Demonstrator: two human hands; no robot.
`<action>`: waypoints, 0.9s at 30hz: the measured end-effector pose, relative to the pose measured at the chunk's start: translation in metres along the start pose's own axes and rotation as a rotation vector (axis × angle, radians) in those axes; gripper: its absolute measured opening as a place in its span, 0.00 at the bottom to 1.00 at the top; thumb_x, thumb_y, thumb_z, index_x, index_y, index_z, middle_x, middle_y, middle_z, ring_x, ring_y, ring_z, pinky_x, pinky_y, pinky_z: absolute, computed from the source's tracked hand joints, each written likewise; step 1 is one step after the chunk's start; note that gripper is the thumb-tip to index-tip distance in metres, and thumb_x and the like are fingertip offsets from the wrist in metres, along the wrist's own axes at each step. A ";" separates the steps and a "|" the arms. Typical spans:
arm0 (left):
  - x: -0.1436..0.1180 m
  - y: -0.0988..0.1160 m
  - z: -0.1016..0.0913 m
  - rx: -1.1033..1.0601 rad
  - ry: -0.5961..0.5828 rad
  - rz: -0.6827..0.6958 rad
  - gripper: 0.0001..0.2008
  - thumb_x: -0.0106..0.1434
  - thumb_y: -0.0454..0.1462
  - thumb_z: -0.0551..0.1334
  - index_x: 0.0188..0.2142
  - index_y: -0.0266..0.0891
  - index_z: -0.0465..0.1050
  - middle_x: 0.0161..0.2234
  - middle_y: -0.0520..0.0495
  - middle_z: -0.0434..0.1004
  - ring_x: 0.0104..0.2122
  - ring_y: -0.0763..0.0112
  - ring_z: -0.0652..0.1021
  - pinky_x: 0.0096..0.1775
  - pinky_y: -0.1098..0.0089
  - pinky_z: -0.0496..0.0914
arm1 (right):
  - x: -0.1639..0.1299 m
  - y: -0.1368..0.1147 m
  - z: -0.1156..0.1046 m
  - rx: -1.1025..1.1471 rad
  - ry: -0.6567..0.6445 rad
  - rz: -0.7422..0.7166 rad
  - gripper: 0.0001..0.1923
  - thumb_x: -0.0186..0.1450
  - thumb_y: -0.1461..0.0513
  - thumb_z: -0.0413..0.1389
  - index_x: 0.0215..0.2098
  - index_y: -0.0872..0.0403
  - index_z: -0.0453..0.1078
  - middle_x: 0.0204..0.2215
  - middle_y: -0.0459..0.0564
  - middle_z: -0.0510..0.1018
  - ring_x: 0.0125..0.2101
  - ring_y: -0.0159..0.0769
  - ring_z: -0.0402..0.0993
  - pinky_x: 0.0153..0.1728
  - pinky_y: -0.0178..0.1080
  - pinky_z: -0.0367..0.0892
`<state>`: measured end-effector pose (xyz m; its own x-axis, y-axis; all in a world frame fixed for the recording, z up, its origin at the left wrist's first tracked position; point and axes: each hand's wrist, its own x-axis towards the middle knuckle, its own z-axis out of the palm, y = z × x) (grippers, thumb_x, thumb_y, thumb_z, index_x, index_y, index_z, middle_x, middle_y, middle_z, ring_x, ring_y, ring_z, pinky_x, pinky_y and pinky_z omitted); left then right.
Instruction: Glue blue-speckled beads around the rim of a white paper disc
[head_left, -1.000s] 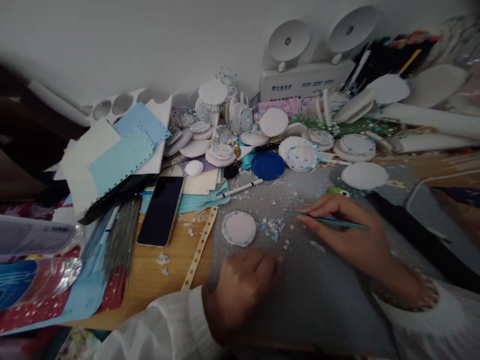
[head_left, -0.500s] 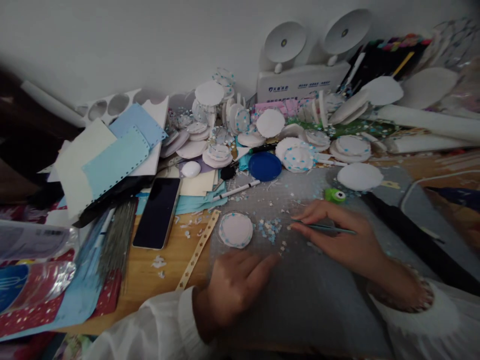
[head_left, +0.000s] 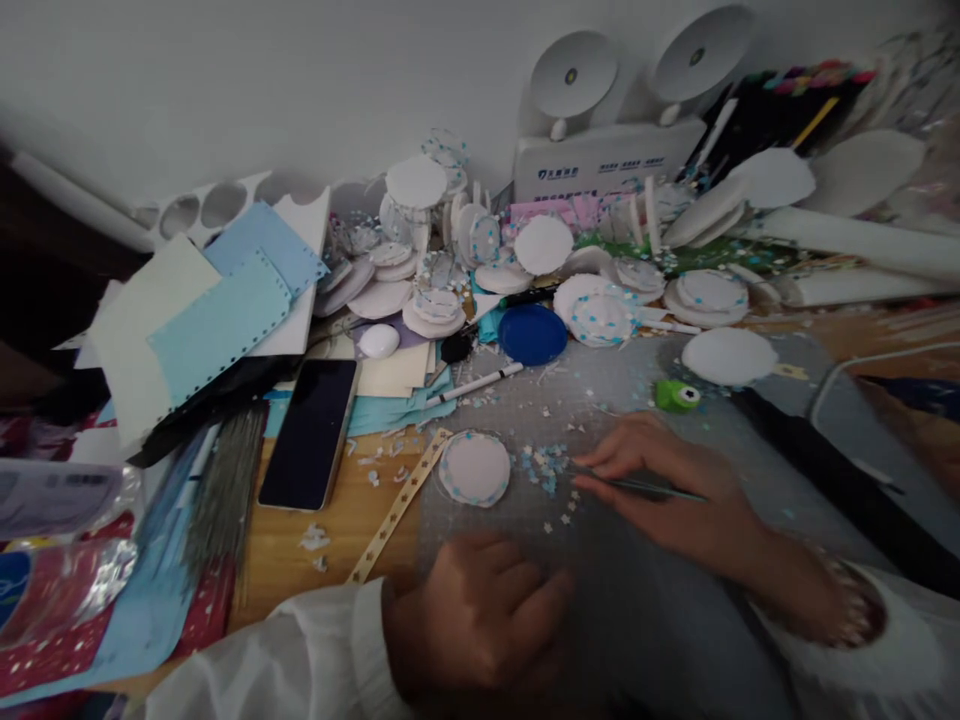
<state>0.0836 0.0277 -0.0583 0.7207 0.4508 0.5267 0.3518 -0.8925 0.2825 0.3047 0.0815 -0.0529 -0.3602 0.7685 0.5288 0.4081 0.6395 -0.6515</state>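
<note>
Tweezers [head_left: 667, 491] sit pinched in the right grip [head_left: 684, 467], just beside small stars [head_left: 543, 466].

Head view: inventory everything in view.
Mat: one, grey, centre
Disc: one, white, on mat's left
Stars: many, blue and white, right of disc
Strip: one, cream, mat's left edge
Lid: one, blue, behind stars
Pen: one, white, left of lid
Phone: one, black, left of strip
Punch: one, green, right of lid
Sheets: several, blue and cream, rear left
More discs: many, white, rear
Lamp: one, white, rear right
Tool: one, teal, right of stars
Left hand: one, near disc
Right hand: one, holding tool
</note>
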 end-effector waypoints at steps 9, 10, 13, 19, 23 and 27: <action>0.002 0.001 -0.003 -0.026 0.004 -0.044 0.09 0.63 0.32 0.52 0.39 0.30 0.69 0.17 0.53 0.68 0.15 0.73 0.67 0.18 0.69 0.58 | -0.004 0.001 0.005 0.049 0.015 0.194 0.09 0.59 0.67 0.63 0.27 0.51 0.67 0.26 0.44 0.78 0.28 0.33 0.76 0.30 0.36 0.69; 0.003 0.001 -0.003 -0.040 0.007 -0.052 0.09 0.63 0.31 0.52 0.39 0.30 0.69 0.17 0.53 0.69 0.16 0.73 0.67 0.18 0.69 0.58 | -0.004 0.000 0.004 0.065 0.035 0.238 0.09 0.59 0.66 0.63 0.26 0.51 0.67 0.26 0.44 0.78 0.28 0.32 0.76 0.29 0.35 0.69; 0.003 0.000 -0.004 -0.113 0.029 -0.097 0.10 0.61 0.30 0.52 0.40 0.30 0.69 0.18 0.51 0.71 0.15 0.73 0.67 0.18 0.69 0.57 | -0.001 -0.004 0.000 0.108 0.117 0.377 0.09 0.57 0.63 0.64 0.24 0.51 0.68 0.25 0.44 0.77 0.27 0.33 0.75 0.28 0.35 0.69; 0.002 0.005 -0.008 -0.291 0.087 -0.429 0.11 0.63 0.30 0.55 0.43 0.35 0.73 0.22 0.50 0.76 0.20 0.74 0.72 0.24 0.73 0.64 | 0.000 -0.002 -0.007 0.283 0.172 0.583 0.10 0.56 0.61 0.66 0.24 0.51 0.69 0.26 0.43 0.74 0.28 0.28 0.71 0.30 0.31 0.66; 0.008 0.006 -0.011 -0.572 0.070 -0.750 0.11 0.66 0.34 0.56 0.39 0.35 0.77 0.22 0.49 0.76 0.19 0.78 0.70 0.22 0.78 0.61 | -0.006 -0.003 -0.007 0.544 0.168 0.624 0.11 0.56 0.62 0.66 0.25 0.52 0.67 0.27 0.43 0.73 0.29 0.27 0.70 0.30 0.29 0.66; 0.013 0.004 -0.011 -0.832 0.082 -0.928 0.14 0.65 0.41 0.59 0.40 0.33 0.77 0.16 0.55 0.63 0.17 0.80 0.61 0.19 0.78 0.55 | -0.007 -0.012 -0.004 0.719 0.096 0.558 0.12 0.56 0.65 0.66 0.24 0.52 0.66 0.25 0.41 0.73 0.27 0.27 0.70 0.29 0.30 0.68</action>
<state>0.0878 0.0307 -0.0414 0.3532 0.9299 -0.1023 0.2010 0.0314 0.9791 0.3057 0.0685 -0.0466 -0.1833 0.9814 0.0576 -0.1299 0.0339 -0.9909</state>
